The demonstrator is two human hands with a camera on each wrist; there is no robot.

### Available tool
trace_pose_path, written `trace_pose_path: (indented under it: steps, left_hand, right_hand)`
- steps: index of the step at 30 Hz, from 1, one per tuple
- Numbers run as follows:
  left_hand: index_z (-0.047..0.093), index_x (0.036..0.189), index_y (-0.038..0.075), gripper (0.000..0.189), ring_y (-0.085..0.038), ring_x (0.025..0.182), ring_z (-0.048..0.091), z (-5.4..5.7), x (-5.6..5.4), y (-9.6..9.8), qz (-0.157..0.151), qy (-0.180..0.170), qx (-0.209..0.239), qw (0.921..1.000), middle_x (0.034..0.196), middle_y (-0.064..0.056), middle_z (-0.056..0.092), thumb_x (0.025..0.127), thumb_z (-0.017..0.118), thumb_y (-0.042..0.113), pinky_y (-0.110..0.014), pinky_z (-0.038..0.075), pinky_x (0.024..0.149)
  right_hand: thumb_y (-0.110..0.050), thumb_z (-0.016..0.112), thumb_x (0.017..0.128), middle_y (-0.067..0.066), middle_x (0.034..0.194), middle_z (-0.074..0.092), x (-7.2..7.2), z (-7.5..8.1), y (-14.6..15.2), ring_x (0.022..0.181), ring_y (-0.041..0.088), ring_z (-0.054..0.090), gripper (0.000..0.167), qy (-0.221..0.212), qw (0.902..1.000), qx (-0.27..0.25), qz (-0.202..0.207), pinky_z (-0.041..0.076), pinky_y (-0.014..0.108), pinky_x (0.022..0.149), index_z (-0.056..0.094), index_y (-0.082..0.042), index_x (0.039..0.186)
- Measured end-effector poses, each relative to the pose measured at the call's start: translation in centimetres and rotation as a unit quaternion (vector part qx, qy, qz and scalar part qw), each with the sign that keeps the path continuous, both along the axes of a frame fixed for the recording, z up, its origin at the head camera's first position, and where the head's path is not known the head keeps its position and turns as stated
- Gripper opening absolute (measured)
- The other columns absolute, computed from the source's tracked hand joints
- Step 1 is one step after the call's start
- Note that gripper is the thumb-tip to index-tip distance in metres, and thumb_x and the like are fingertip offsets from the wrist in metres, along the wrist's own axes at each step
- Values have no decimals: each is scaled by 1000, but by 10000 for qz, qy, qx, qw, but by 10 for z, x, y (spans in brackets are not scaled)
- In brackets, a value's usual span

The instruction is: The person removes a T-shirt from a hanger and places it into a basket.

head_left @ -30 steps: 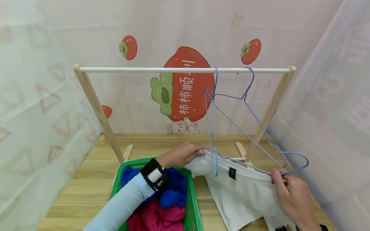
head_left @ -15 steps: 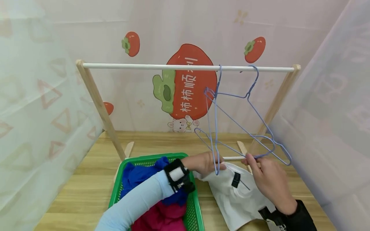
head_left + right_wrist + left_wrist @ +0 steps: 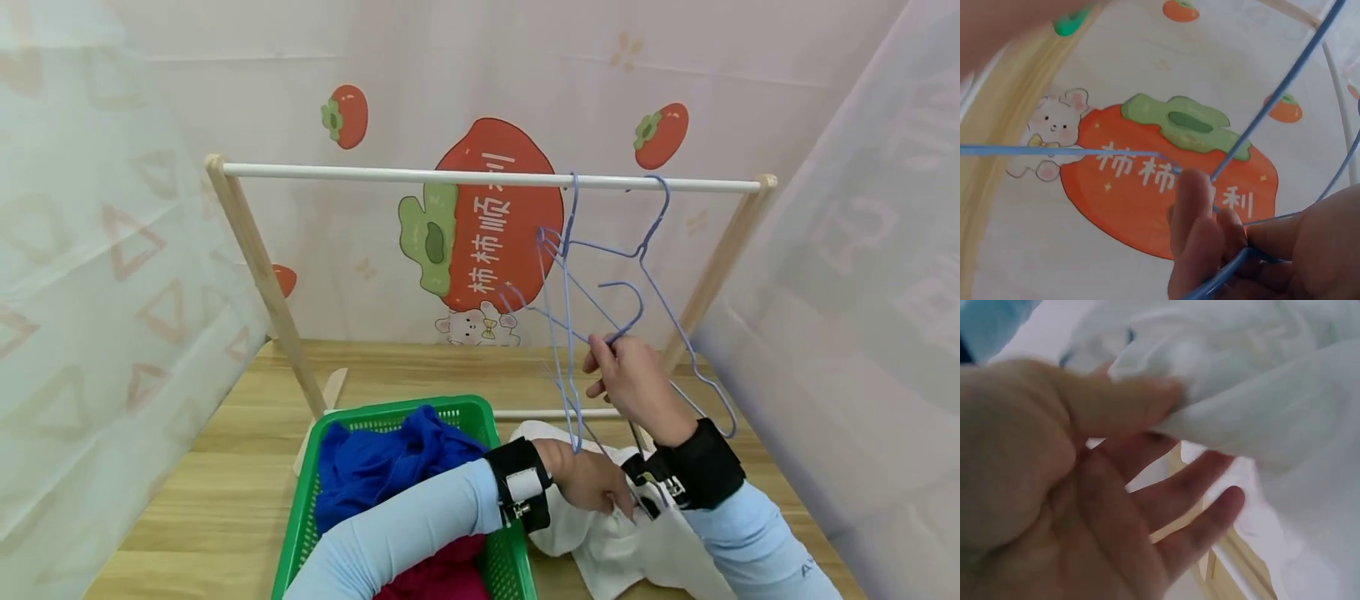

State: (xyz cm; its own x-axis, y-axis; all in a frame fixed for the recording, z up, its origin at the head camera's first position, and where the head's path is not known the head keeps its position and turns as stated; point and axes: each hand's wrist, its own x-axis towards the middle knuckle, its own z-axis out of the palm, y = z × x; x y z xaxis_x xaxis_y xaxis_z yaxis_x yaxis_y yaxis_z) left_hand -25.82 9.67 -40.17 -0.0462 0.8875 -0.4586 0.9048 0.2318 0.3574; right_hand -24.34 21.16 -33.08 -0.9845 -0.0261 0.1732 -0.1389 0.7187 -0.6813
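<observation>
My right hand (image 3: 637, 383) grips a blue wire hanger (image 3: 640, 304) just below its hook, raised in front of the rack. In the right wrist view the fingers curl round the hanger's wire (image 3: 1054, 150). Lower down, my left hand (image 3: 592, 479) is on a white garment (image 3: 637, 550) lying bunched on the table, right of the basket. Thumb and index finger pinch its cloth (image 3: 1260, 406) in the left wrist view, while the other fingers stay loosely spread. The hanger's lower wire runs down towards the garment; its black label is hidden now.
A wooden rack with a white bar (image 3: 375, 173) stands at the back. Two blue hangers (image 3: 570, 221) (image 3: 660, 208) hang from the bar's right half. A green basket (image 3: 300, 475) holds blue clothing (image 3: 375, 458) and magenta clothing (image 3: 442, 575). Printed curtains surround the table.
My right hand has lifted the hanger up and leftward away from the garment's edge. My left hand has moved right and down, and the garment has gone from spread to bunched.
</observation>
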Motion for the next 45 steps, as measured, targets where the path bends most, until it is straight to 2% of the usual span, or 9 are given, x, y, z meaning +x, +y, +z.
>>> trace_pose_path:
  steps: [4, 7, 13, 17, 22, 26, 33, 41, 45]
  left_hand:
    - [71, 113, 11, 33, -5, 76, 45, -2, 1, -2, 57, -705, -556, 9959, 93, 4, 56, 110, 41, -1, -13, 34, 71]
    - [69, 110, 12, 32, -7, 70, 40, -3, -2, -8, 306, -911, -691, 9930, 91, 5, 51, 111, 40, 0, -16, 34, 67]
    - [64, 139, 16, 34, -6, 90, 53, 0, -9, -18, 495, -442, -265, 9974, 125, 3, 65, 113, 43, 11, -17, 40, 79]
    - [62, 143, 19, 34, -4, 109, 54, 0, -11, -22, 672, -20, 3, 9977, 139, 5, 63, 112, 48, 16, -16, 41, 90]
    - [64, 140, 20, 32, -3, 112, 55, -3, -13, -26, 778, -117, 44, 9969, 138, 6, 63, 111, 50, 17, -17, 41, 93]
    - [66, 136, 21, 30, -3, 107, 56, -4, -15, -29, 810, -198, 147, 9964, 132, 7, 66, 111, 51, 16, -17, 42, 91]
    - [66, 137, 20, 32, -4, 108, 59, -6, -17, -33, 906, -128, 182, 9956, 131, 5, 68, 110, 50, 14, -17, 43, 90]
    - [67, 133, 19, 29, -5, 103, 58, -7, -19, -30, 967, -70, 193, 9951, 125, 4, 69, 109, 52, 13, -17, 43, 87]
    - [64, 137, 20, 31, -5, 111, 57, -9, -19, -29, 1213, -38, -10, 9926, 131, 8, 65, 106, 60, 23, -19, 44, 92]
  right_hand:
    - [-35, 35, 117, 16, 95, 74, -1, 14, 5, 60, 12, 72, 52, 272, 9990, 155, -318, 52, 28, 57, 70, -1, 99]
    - [-37, 34, 117, 15, 96, 73, 1, 26, 8, 59, 13, 72, 52, 595, 9963, 437, -439, 51, 29, 60, 69, -2, 99]
    - [-34, 35, 117, 14, 87, 68, -3, 56, 3, 57, 15, 69, 49, 869, 9906, 977, -409, 49, 30, 58, 65, -2, 94]
    - [-30, 37, 116, 12, 74, 68, -12, 81, 3, 53, 14, 67, 49, 1013, 9831, 1417, -566, 45, 32, 54, 64, -4, 85]
    - [-29, 40, 115, 11, 64, 69, -18, 101, -3, 58, 23, 70, 49, 990, 9750, 1848, -740, 42, 34, 50, 64, 0, 83]
    - [-28, 39, 115, 14, 64, 71, -17, 105, -12, 58, 27, 69, 50, 923, 9728, 1965, -813, 44, 33, 46, 65, 5, 87]
    - [-28, 38, 115, 16, 67, 72, -20, 113, -22, 64, 35, 71, 49, 1406, 9625, 2040, -1102, 48, 41, 48, 63, 3, 86]
    - [-29, 37, 115, 15, 69, 71, -41, 97, -22, 66, 32, 69, 47, 897, 9704, 2082, -834, 55, 43, 54, 63, 4, 95]
    - [-34, 43, 114, 27, 94, 71, -36, 89, -13, 84, 37, 72, 48, 633, 9762, 2002, -546, 59, 49, 72, 59, 12, 118]
